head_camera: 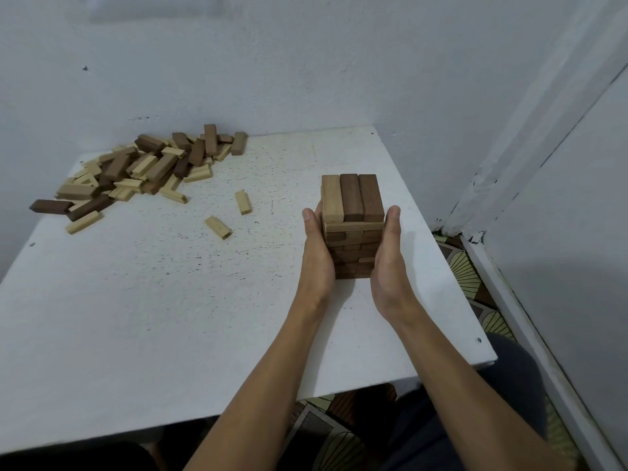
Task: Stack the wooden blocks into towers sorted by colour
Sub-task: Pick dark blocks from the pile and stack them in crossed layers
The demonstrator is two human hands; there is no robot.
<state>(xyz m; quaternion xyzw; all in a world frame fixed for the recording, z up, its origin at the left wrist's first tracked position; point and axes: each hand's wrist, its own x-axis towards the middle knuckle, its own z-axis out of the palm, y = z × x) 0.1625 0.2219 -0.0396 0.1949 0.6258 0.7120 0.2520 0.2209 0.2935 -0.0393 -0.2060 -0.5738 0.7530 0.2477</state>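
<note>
A tower of brown wooden blocks (pixel 351 205) stands on the white table (pixel 170 300), right of centre. Its top layer holds one tan block and two dark brown ones side by side. My left hand (pixel 316 253) presses flat against the tower's left side, and my right hand (pixel 389 256) presses flat against its right side, fingers straight. A pile of mixed dark, tan and pale blocks (pixel 136 168) lies at the table's far left corner. Two pale blocks (pixel 243 202) (pixel 219 227) lie loose between the pile and the tower.
Grey walls close off the table at the back and on the right. The table's right edge (pixel 475 300) drops to a patterned floor (pixel 465 270). My dark-clad knees show below the table's near edge.
</note>
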